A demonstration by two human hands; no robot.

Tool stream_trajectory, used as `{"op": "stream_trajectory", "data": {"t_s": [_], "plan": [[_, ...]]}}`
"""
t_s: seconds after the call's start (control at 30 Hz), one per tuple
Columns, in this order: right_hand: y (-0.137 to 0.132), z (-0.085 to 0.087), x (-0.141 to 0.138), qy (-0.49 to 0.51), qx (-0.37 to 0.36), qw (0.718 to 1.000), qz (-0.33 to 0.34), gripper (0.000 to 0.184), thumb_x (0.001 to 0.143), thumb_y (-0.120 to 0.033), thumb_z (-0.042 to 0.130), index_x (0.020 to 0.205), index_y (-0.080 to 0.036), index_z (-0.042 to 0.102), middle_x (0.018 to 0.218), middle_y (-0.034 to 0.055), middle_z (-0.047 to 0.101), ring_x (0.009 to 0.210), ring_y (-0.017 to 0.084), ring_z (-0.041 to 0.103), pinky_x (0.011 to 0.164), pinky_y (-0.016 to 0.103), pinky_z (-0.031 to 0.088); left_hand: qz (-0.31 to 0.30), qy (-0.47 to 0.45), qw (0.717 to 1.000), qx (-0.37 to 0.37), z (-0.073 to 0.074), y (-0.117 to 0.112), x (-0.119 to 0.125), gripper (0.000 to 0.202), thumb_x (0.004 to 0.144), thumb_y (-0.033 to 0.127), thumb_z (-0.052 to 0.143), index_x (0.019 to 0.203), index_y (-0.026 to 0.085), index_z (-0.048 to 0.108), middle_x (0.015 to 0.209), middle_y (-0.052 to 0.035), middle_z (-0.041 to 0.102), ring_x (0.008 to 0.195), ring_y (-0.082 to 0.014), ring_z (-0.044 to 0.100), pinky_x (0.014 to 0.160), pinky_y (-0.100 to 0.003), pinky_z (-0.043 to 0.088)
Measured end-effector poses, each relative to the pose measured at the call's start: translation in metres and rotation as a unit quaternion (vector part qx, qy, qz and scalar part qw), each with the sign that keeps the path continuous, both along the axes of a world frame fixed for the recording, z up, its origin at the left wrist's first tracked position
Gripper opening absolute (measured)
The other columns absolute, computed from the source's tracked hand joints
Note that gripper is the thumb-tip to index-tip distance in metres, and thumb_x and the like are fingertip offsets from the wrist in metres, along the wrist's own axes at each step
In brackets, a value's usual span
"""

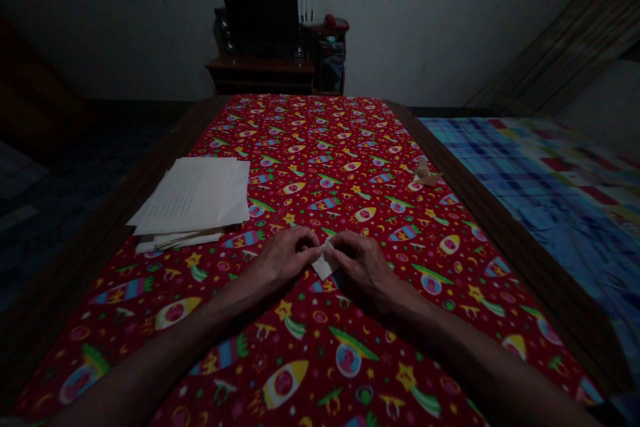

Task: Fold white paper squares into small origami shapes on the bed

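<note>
A small folded piece of white paper (325, 267) is held between my two hands, low over the red patterned cloth (330, 320). My left hand (290, 252) pinches its left side between thumb and fingers. On the right side, the thumb and fingers of my right hand (363, 260) are closed on the same paper. Part of its upper edge is hidden behind my fingers. To the left lies a stack of paper sheets (195, 197), the top one covered in faint writing. A small folded brown paper shape (426, 174) rests farther off to the right.
The cloth covers a long surface with dark wooden edges (435, 153). Beyond its far end stand a black screen (260, 17) on a wooden stand (260, 70) and a red telephone (336, 23). Blue checked fabric (500, 173) spreads out on the right.
</note>
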State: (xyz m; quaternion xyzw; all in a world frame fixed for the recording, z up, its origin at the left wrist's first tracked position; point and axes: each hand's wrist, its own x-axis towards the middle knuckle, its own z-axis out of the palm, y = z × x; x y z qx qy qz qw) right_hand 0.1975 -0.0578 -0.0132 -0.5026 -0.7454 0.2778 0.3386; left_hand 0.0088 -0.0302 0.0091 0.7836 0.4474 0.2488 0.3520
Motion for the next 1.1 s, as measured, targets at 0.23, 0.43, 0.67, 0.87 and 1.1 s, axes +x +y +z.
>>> {"op": "stream_trajectory", "data": {"t_s": [0.23, 0.43, 0.67, 0.87, 1.1], "plan": [[-0.004, 0.004, -0.004, 0.06, 0.062, 0.996, 0.018, 0.011, 0.085, -0.024, 0.057, 0.085, -0.019, 0.066, 0.077, 0.0022, 0.068, 0.068, 0.012, 0.061, 0.063, 0.023, 0.046, 0.001, -0.07, 0.997, 0.028, 0.006, -0.007, 0.003, 0.008, 0.079, 0.022, 0.059, 0.078, 0.016, 0.064, 0.072, 0.0005, 0.065, 0.064, -0.0114, 0.059, 0.059, -0.02, 0.044], [-0.008, 0.012, -0.004, 0.027, 0.092, 0.995, 0.035, 0.014, 0.084, -0.018, 0.054, 0.081, -0.017, 0.067, 0.077, 0.0035, 0.067, 0.066, 0.012, 0.06, 0.061, 0.022, 0.045, -0.008, -0.071, 0.994, 0.08, 0.011, -0.008, 0.003, 0.006, 0.076, 0.015, 0.06, 0.072, 0.015, 0.063, 0.069, 0.0003, 0.061, 0.063, -0.0104, 0.055, 0.058, -0.019, 0.041], [-0.013, 0.02, -0.002, -0.008, 0.128, 0.99, 0.056, 0.016, 0.087, -0.023, 0.053, 0.083, -0.017, 0.067, 0.081, 0.0053, 0.067, 0.067, 0.012, 0.06, 0.061, 0.021, 0.045, -0.009, -0.033, 0.99, 0.139, 0.019, -0.012, 0.003, 0.009, 0.073, 0.012, 0.057, 0.072, 0.015, 0.065, 0.065, 0.0, 0.059, 0.058, -0.0095, 0.052, 0.055, -0.019, 0.039], [-0.014, 0.021, -0.001, -0.021, 0.129, 0.99, 0.057, 0.015, 0.086, -0.021, 0.052, 0.084, -0.017, 0.066, 0.078, 0.0045, 0.066, 0.065, 0.012, 0.059, 0.059, 0.021, 0.045, -0.02, -0.016, 0.986, 0.167, 0.02, -0.013, 0.003, 0.007, 0.075, 0.015, 0.057, 0.071, 0.015, 0.062, 0.064, 0.0012, 0.057, 0.056, -0.0084, 0.051, 0.053, -0.018, 0.039], [-0.015, 0.019, 0.002, -0.014, 0.11, 0.991, 0.07, 0.014, 0.085, -0.016, 0.049, 0.093, -0.017, 0.06, 0.086, 0.0051, 0.064, 0.075, 0.013, 0.059, 0.067, 0.024, 0.047, -0.032, -0.038, 0.984, 0.171, 0.02, -0.013, 0.003, 0.006, 0.076, 0.013, 0.057, 0.072, 0.015, 0.06, 0.068, 0.0, 0.059, 0.06, -0.0091, 0.054, 0.057, -0.018, 0.042]]}}
